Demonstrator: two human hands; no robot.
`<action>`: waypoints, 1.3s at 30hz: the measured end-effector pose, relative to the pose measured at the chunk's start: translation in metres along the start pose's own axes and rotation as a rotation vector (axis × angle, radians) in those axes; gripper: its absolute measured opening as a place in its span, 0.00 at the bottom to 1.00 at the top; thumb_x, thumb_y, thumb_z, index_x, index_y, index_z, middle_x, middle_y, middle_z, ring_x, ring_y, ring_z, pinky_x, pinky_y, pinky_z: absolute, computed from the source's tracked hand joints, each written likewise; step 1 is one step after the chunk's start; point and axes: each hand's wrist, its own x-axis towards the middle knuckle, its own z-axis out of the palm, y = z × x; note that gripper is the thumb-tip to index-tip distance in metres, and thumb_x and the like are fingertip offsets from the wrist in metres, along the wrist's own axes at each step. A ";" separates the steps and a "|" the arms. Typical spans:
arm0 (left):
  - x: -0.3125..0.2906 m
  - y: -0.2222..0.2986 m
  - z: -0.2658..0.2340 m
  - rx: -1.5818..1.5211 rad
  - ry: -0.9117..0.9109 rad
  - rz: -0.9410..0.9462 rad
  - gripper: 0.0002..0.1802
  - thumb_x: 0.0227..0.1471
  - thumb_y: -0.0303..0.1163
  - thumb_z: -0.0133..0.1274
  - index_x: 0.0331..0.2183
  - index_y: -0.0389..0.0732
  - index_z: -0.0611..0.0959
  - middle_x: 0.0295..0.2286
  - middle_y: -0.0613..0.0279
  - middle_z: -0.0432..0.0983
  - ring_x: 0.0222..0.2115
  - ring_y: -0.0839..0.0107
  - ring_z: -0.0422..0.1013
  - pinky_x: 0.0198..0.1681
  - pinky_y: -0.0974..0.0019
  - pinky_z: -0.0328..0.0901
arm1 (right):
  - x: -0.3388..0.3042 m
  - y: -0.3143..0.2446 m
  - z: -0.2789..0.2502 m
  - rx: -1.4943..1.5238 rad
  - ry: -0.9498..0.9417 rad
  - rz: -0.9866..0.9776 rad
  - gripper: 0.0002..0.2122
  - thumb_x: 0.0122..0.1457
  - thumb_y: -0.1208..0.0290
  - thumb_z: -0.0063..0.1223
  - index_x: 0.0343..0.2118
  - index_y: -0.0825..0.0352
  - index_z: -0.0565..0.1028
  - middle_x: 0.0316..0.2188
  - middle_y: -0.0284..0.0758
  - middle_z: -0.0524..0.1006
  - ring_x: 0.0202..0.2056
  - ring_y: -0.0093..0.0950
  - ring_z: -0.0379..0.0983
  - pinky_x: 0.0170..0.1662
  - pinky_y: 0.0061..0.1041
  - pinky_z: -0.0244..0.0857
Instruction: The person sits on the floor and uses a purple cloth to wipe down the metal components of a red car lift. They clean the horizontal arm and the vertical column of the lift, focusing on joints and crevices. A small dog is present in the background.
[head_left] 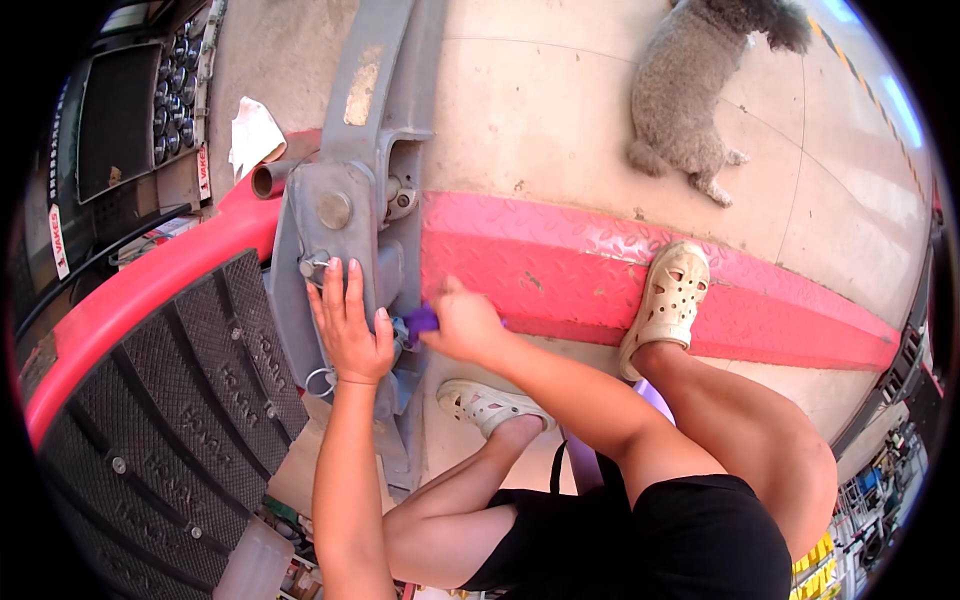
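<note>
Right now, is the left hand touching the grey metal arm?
Touching. The head view shows the left hand lying flat on the grey metal arm, fingers spread against its face with no gap showing.

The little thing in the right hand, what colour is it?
Purple. The small thing pinched in the right hand shows best in the head view.

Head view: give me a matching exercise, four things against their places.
Things:
1. left hand
2. small purple object
3. grey curly-coated dog
4. cream perforated clog

Places:
A. lying on the pale floor, top of picture
B. flat on the grey metal arm
C. on the red checker-plate ramp
D. in the right hand

Pairs: 1-B, 2-D, 3-A, 4-C.
</note>
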 end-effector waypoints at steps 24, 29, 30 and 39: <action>-0.001 0.003 -0.002 -0.030 0.011 -0.026 0.38 0.49 0.36 0.50 0.63 0.40 0.66 0.63 0.49 0.58 0.64 0.52 0.54 0.69 0.41 0.40 | 0.100 0.042 -0.037 -0.687 -0.111 -0.092 0.13 0.62 0.68 0.45 0.47 0.61 0.77 0.46 0.42 0.74 0.39 0.38 0.79 0.41 0.40 0.73; -0.001 0.002 -0.008 -0.040 0.010 -0.058 0.38 0.49 0.36 0.52 0.63 0.43 0.66 0.64 0.55 0.58 0.65 0.56 0.54 0.69 0.45 0.41 | 0.064 0.027 -0.056 -0.343 -0.049 0.065 0.16 0.53 0.66 0.54 0.43 0.65 0.78 0.43 0.46 0.78 0.42 0.49 0.77 0.46 0.42 0.72; 0.003 0.006 -0.007 -0.062 0.014 -0.050 0.38 0.49 0.36 0.52 0.63 0.44 0.66 0.64 0.55 0.58 0.65 0.56 0.54 0.69 0.45 0.40 | 0.066 0.035 -0.069 -0.295 -0.028 0.105 0.16 0.51 0.66 0.56 0.43 0.66 0.79 0.41 0.47 0.79 0.42 0.50 0.77 0.46 0.42 0.71; 0.000 0.008 -0.009 -0.086 0.023 -0.061 0.38 0.49 0.37 0.53 0.63 0.44 0.67 0.63 0.57 0.58 0.65 0.59 0.54 0.70 0.46 0.41 | 0.090 0.013 -0.182 1.075 0.154 0.560 0.12 0.64 0.59 0.49 0.43 0.60 0.74 0.32 0.30 0.80 0.31 0.27 0.78 0.35 0.37 0.73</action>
